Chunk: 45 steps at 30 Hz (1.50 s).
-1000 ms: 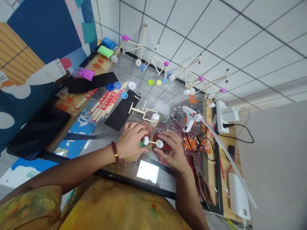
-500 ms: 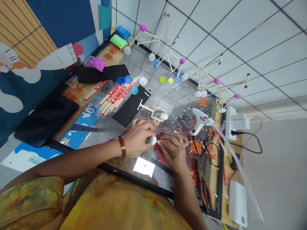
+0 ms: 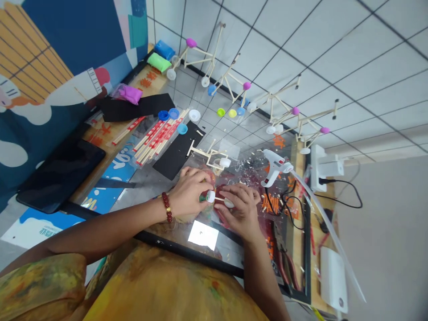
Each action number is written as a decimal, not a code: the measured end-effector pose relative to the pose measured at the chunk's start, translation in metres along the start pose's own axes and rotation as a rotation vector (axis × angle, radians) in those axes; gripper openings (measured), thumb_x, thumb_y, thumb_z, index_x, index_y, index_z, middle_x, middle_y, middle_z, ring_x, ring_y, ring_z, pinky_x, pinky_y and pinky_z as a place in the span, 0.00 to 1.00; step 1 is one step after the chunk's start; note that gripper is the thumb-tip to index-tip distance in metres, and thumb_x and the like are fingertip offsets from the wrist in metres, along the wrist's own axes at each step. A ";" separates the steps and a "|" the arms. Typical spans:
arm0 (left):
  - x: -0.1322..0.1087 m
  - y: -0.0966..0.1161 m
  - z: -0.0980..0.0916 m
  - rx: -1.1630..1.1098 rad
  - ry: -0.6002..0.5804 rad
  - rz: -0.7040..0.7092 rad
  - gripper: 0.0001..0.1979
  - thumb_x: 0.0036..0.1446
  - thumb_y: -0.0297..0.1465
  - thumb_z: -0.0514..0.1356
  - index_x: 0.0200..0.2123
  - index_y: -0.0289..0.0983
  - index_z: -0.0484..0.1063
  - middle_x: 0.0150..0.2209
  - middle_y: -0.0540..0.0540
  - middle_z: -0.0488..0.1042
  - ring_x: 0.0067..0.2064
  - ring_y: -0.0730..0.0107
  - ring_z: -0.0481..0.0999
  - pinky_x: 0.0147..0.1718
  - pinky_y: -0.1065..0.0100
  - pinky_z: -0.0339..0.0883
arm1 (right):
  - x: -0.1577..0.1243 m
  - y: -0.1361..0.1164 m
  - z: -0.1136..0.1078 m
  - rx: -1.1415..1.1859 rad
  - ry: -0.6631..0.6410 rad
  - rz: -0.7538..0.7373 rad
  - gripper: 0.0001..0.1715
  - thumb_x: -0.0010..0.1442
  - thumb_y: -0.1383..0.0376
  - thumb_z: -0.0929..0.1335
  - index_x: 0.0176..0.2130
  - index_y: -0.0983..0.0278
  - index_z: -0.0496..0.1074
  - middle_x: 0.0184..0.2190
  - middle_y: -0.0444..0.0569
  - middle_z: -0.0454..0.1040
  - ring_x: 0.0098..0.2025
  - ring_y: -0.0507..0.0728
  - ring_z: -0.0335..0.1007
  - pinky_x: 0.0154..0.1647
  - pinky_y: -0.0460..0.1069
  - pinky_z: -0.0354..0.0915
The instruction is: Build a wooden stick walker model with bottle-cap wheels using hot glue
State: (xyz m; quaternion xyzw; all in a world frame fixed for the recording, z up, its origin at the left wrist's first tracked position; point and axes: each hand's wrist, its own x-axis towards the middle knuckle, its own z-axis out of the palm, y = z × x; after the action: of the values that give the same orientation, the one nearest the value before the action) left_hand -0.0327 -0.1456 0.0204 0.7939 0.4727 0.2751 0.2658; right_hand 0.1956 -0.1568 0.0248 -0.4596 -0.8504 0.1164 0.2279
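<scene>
My left hand (image 3: 190,192), with a beaded bracelet on the wrist, is closed around a small green thing with a white round end (image 3: 210,196); its kind is partly hidden by my fingers. My right hand (image 3: 241,206) pinches a white plastic cap (image 3: 228,203) between thumb and fingers. A thin pale stick (image 3: 219,199) spans the short gap between the cap and the white end; whether it is fixed to either I cannot tell. Just beyond my hands lies a small bicycle-like frame of sticks (image 3: 207,154) with a white cap (image 3: 224,162) on it.
A white hot glue gun (image 3: 274,167) with a long glue stick lies to the right, near pliers (image 3: 283,258) and black cables. Paper-wrapped chopsticks (image 3: 160,138), black sheets (image 3: 177,154) and coloured caps (image 3: 194,115) are at left. Several stick models (image 3: 230,82) stand along the back.
My right hand has turned and opened out slightly, so the white cap and more of the stick now show between my hands. The whole view has shifted a little.
</scene>
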 end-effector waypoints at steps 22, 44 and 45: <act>0.024 0.048 0.017 0.413 -0.036 0.275 0.08 0.59 0.25 0.59 0.34 0.40 0.78 0.50 0.42 0.78 0.58 0.48 0.69 0.62 0.38 0.48 | -0.034 0.015 -0.021 0.094 0.023 0.260 0.31 0.56 0.60 0.74 0.58 0.56 0.69 0.57 0.53 0.70 0.62 0.67 0.60 0.60 0.63 0.50; 0.018 0.036 0.011 0.302 -0.016 0.237 0.07 0.62 0.28 0.59 0.35 0.45 0.78 0.50 0.46 0.77 0.61 0.50 0.66 0.61 0.36 0.46 | -0.024 0.005 -0.018 0.276 0.179 0.134 0.15 0.58 0.63 0.68 0.46 0.58 0.73 0.42 0.46 0.79 0.50 0.59 0.71 0.58 0.58 0.48; 0.018 0.035 0.011 0.306 -0.018 0.235 0.08 0.62 0.28 0.59 0.36 0.45 0.78 0.50 0.46 0.77 0.61 0.51 0.66 0.61 0.36 0.46 | -0.024 0.006 -0.017 0.275 0.173 0.136 0.15 0.58 0.63 0.68 0.46 0.58 0.73 0.42 0.46 0.79 0.50 0.58 0.71 0.58 0.58 0.48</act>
State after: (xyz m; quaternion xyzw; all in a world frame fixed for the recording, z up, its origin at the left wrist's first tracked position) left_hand 0.0037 -0.1459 0.0396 0.8772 0.4106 0.2221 0.1121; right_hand 0.2198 -0.1743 0.0307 -0.4887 -0.7708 0.2067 0.3525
